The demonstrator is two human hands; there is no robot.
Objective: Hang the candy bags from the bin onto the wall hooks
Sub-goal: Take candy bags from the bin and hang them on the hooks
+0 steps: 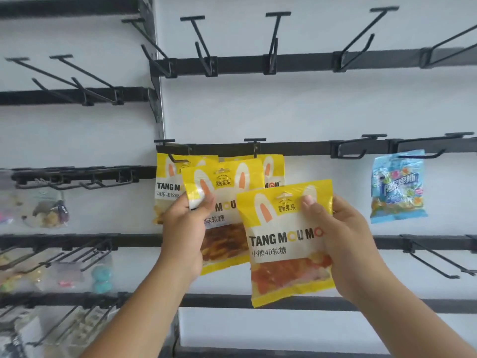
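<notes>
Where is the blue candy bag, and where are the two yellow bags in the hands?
blue candy bag (397,187): head view, middle of its front.
left-hand yellow bag (227,182): head view, upper front.
right-hand yellow bag (286,244): head view, white label area.

White wall (309,104) carries black horizontal rails (304,62) with black wire hooks (273,34). Top-row hooks bare. Middle rail (296,148): two yellow candy bags (167,182) hang at its left end, side by side, partly covered; a blue candy bag (397,187) hangs toward the right edge, well apart. Left panel, lower rails: clear bags (49,208) on hooks, blurred.
</notes>
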